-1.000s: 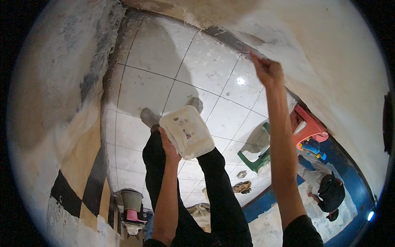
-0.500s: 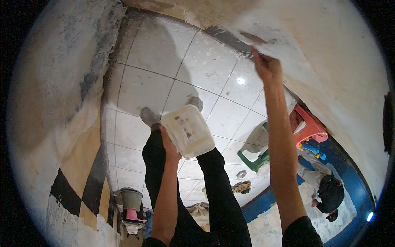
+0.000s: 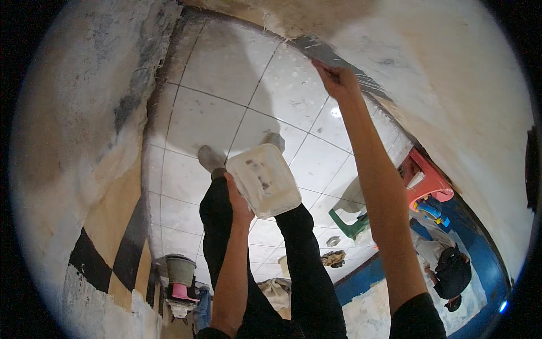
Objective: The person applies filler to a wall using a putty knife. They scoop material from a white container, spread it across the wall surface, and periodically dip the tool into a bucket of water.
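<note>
My left hand (image 3: 240, 199) grips the left edge of a whitish rectangular plastic tub (image 3: 282, 195). The tub sits above my legs, with pale residue and several dark spots inside. My right arm stretches up and to the right, toward the base of the plastered wall (image 3: 429, 68). There my right hand (image 3: 340, 82) is closed, fingertips pressed together beside a dark strip (image 3: 361, 70) low on the wall that has pale streaks across it. Whatever those fingers hold, if anything, I cannot make out.
White tiles (image 3: 220, 118) with pale specks cover the floor. On the right stand a green stool (image 3: 355, 226) and a red stool (image 3: 426, 181); beyond them, another person (image 3: 451, 271) is near a blue wall. A grey bucket (image 3: 180, 270) stands lower left.
My right hand has moved left along the wall's base, away from the patch where it was. More streaks show on the dark strip. The tub has shifted slightly right in view.
</note>
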A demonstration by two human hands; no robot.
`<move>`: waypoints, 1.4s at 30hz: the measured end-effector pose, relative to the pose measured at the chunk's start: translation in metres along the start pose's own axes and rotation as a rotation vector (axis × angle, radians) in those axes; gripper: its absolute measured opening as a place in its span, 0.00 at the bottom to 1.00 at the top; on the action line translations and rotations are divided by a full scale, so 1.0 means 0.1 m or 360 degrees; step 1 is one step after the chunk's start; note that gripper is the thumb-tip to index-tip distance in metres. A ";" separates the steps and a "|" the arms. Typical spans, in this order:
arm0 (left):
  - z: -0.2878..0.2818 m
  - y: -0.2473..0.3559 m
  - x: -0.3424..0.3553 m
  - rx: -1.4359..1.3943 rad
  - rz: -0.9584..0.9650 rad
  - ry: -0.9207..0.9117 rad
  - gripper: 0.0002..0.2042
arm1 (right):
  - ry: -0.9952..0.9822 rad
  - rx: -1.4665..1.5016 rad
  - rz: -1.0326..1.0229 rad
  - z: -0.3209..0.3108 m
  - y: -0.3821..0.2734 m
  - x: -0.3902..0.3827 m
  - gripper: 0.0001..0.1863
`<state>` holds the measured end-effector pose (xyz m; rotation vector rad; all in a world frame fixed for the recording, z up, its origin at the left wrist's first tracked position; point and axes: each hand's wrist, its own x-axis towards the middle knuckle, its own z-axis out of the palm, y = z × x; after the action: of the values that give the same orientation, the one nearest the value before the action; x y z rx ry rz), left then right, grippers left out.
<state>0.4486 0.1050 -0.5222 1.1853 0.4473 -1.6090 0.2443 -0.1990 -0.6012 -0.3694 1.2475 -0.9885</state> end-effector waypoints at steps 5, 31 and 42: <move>-0.08 0.03 -0.07 0.0059 0.0012 0.0051 0.33 | -0.0209 -0.0435 -0.0351 0.45 -0.32 -0.09 0.19; -0.18 0.20 -0.21 0.0076 -0.0043 0.0008 0.34 | -0.0042 0.0934 0.0066 0.23 -1.01 -1.61 0.24; -0.14 -0.06 -0.06 0.0158 -0.0112 0.0019 0.33 | 0.0063 -0.0488 -0.0363 -1.20 -0.68 -0.41 0.20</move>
<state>0.4494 0.1207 -0.5251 1.2666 0.4251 -1.7016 0.1071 -0.1726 -0.5662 -0.7474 1.4188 -1.0004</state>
